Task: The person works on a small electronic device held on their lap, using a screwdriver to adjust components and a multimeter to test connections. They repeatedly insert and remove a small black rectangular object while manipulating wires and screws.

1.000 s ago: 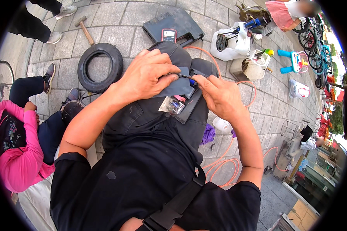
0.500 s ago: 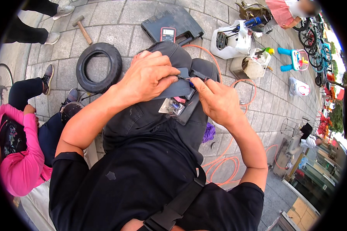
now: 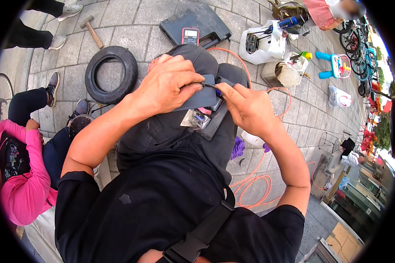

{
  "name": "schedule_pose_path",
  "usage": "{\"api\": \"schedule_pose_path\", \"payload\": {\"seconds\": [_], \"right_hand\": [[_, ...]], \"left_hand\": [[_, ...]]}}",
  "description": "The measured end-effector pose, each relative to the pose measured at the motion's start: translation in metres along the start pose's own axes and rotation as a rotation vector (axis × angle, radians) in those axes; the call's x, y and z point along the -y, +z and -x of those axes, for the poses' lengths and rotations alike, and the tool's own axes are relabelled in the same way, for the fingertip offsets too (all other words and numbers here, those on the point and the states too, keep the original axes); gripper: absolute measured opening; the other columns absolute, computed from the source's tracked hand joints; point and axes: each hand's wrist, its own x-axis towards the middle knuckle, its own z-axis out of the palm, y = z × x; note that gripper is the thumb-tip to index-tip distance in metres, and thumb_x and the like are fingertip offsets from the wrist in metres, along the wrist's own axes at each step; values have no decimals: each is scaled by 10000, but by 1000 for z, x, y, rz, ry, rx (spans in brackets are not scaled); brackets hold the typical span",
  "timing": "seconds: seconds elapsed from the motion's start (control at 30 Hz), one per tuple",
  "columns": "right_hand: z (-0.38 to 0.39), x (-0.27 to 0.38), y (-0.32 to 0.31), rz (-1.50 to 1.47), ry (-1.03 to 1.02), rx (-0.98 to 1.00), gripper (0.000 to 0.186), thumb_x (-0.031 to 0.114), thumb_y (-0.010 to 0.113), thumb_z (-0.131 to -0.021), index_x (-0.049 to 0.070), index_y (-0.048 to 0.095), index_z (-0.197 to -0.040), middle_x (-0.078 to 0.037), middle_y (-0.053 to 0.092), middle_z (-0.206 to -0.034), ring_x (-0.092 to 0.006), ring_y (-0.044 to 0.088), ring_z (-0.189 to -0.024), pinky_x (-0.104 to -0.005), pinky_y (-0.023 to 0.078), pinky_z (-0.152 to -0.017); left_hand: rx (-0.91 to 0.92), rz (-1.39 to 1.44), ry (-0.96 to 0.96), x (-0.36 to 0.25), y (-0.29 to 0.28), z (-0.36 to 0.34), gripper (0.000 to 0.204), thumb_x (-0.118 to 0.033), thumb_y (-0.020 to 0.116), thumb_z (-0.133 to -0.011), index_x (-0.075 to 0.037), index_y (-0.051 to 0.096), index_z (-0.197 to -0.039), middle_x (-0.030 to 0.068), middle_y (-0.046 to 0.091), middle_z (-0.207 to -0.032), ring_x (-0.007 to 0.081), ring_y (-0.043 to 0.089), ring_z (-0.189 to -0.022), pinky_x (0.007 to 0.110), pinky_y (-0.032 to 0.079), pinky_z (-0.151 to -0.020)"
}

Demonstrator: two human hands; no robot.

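Note:
Over my lap, my left hand (image 3: 167, 87) is closed in a pinch on one end of a thin dark wire-like piece (image 3: 210, 85). The thumb and forefinger of my right hand (image 3: 250, 109) pinch its other end; its exact kind is too small to tell. Beneath the fingers lies a grey ribbed flat panel (image 3: 193, 103), partly covered by my left hand. Against it, on my thighs, rests a dark case-like part (image 3: 216, 125). A clear plastic packet (image 3: 192, 119) with small parts, some pink and blue, lies beside that part.
A black tyre (image 3: 92, 79) and a mallet (image 3: 92, 33) lie on the paving ahead. Beyond my knees are a black tool case (image 3: 206, 22) and a red-edged multimeter (image 3: 190, 36). An orange hose (image 3: 267, 188) loops at right, near a white container (image 3: 274, 52). Someone in pink (image 3: 35, 171) sits at left.
My right hand has shifted slightly right and down, and more of the thin dark piece shows between my hands. My left hand keeps its pinch.

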Motion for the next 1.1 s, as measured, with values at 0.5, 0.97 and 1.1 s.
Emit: {"api": "schedule_pose_path", "payload": {"seconds": [0.5,0.97,1.1], "right_hand": [[-11,-1,-14,81,-76,65,535,78,786,-876,111,706,-1405,-68,568,-825,-279,659,-693,-424,533,-589],[-16,3,-21,84,-81,108,449,101,756,-951,108,709,-1397,-89,589,-814,-310,664,-649,-442,525,-578],[-15,8,-22,72,-41,145,395,123,730,-997,97,705,-1390,-110,629,-834,-336,690,-680,-460,541,-599]], "left_hand": [[20,-7,-4,-1,0,0,217,-110,872,-880,-81,829,-1091,24,714,-938,234,664,-934,389,466,-897],[29,3,-12,-1,0,0,216,-119,873,-882,-89,827,-1091,18,713,-939,232,666,-939,395,462,-920],[35,9,-23,0,0,-1,207,-125,871,-887,-91,827,-1087,18,718,-947,229,665,-938,396,461,-924]]}}
